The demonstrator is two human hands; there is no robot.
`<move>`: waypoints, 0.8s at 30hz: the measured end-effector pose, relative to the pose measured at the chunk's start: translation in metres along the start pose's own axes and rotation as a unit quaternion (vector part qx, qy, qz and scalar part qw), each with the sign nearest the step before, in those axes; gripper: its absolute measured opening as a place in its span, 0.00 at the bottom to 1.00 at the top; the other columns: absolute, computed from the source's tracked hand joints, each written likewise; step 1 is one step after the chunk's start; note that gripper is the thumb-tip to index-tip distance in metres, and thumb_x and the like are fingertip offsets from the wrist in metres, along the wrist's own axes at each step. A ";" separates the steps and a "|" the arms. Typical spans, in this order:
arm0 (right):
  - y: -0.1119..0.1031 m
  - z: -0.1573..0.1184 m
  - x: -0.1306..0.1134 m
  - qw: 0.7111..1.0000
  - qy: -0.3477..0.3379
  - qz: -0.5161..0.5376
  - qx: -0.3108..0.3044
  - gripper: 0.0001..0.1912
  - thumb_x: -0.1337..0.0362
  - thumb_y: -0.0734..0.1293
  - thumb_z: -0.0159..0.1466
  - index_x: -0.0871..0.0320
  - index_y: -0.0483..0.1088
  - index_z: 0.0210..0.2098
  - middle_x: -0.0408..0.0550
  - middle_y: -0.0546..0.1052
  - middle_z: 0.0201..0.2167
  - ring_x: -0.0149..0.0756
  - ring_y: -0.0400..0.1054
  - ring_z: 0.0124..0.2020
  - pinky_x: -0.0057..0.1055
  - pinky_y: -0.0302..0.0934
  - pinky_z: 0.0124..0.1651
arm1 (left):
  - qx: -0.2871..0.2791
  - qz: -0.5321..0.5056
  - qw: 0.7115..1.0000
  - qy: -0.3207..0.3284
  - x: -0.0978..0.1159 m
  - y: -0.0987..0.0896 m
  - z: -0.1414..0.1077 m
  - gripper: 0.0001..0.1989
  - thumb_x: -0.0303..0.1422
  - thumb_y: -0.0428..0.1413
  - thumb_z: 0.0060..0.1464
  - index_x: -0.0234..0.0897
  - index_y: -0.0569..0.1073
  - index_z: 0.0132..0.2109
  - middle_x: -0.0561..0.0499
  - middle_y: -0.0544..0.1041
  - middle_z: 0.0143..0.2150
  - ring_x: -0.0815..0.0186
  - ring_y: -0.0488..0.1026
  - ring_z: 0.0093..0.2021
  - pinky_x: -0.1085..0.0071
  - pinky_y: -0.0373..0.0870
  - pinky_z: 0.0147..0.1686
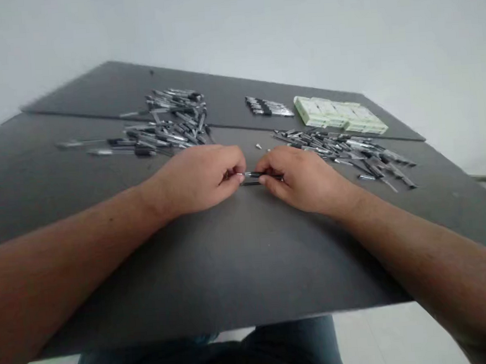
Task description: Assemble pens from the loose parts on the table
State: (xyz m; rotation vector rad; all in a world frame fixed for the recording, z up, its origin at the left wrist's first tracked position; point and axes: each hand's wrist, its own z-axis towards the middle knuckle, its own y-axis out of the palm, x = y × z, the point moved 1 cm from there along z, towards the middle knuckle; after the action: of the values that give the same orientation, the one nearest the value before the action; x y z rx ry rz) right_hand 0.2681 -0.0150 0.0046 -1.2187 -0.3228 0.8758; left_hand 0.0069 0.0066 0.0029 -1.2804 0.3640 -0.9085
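Note:
My left hand [207, 176] and my right hand [303, 178] meet over the middle of the table, thumbs and fingers closed. Between them they grip a thin pen [251, 175], dark with a clear, shiny stretch, lying level from one hand to the other. Its two ends are hidden in the fingers. Just under it shows a second slim dark rod [250, 183]; I cannot tell whether it is held or lies on the table. A small pale piece [258, 146] lies a little beyond my fingertips.
A heap of clear pens with black caps [168, 129] spreads at the left. More loose pen parts [340, 150] are scattered at the right. Farther back lie a neat row of pens [269, 107] and several pale green boxes [338, 114]. The grey table's [253, 270] near edge is by my lap.

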 end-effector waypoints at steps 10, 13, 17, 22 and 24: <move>-0.002 0.000 0.001 0.999 0.023 0.009 -0.026 0.11 0.64 0.68 0.79 0.54 0.83 0.54 0.54 0.88 0.47 0.49 0.80 0.48 0.39 0.67 0.53 | 0.003 0.012 1.000 -0.001 -0.001 0.000 -0.002 0.12 0.40 0.53 0.71 0.43 0.80 0.48 0.48 0.83 0.38 0.54 0.81 0.40 0.60 0.70 0.45; -0.002 0.000 0.001 0.999 0.023 0.015 -0.023 0.10 0.64 0.68 0.78 0.54 0.83 0.54 0.53 0.88 0.47 0.49 0.80 0.48 0.39 0.68 0.53 | -0.003 0.013 1.000 -0.007 -0.001 0.000 -0.001 0.13 0.40 0.53 0.71 0.43 0.81 0.49 0.47 0.84 0.38 0.54 0.82 0.41 0.59 0.72 0.46; -0.001 -0.001 0.002 1.000 0.013 0.019 -0.012 0.12 0.63 0.68 0.78 0.56 0.83 0.54 0.54 0.88 0.46 0.47 0.79 0.46 0.38 0.67 0.51 | -0.008 0.011 1.000 -0.011 -0.002 -0.002 -0.003 0.15 0.41 0.55 0.71 0.43 0.83 0.51 0.47 0.86 0.40 0.54 0.85 0.43 0.60 0.75 0.48; -0.003 -0.001 0.006 1.000 0.026 0.012 0.011 0.12 0.61 0.68 0.77 0.55 0.83 0.53 0.53 0.88 0.45 0.47 0.79 0.44 0.39 0.67 0.49 | 0.037 -0.010 0.998 -0.041 -0.023 -0.009 -0.004 0.16 0.42 0.59 0.69 0.43 0.84 0.56 0.48 0.89 0.44 0.56 0.87 0.44 0.62 0.80 0.48; -0.005 -0.001 0.009 0.999 0.042 0.006 0.021 0.12 0.61 0.68 0.77 0.54 0.83 0.53 0.52 0.88 0.45 0.47 0.79 0.43 0.39 0.67 0.49 | 0.072 -0.001 0.995 -0.073 -0.038 -0.016 -0.005 0.15 0.41 0.58 0.69 0.42 0.85 0.55 0.47 0.90 0.45 0.56 0.86 0.45 0.61 0.80 0.50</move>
State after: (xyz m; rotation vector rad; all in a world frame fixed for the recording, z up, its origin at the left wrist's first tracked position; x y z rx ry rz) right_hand 0.2761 -0.0097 0.0070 -1.2155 -0.2287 0.8356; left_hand -0.0256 0.0317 0.0074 -1.2068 0.1782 -0.8226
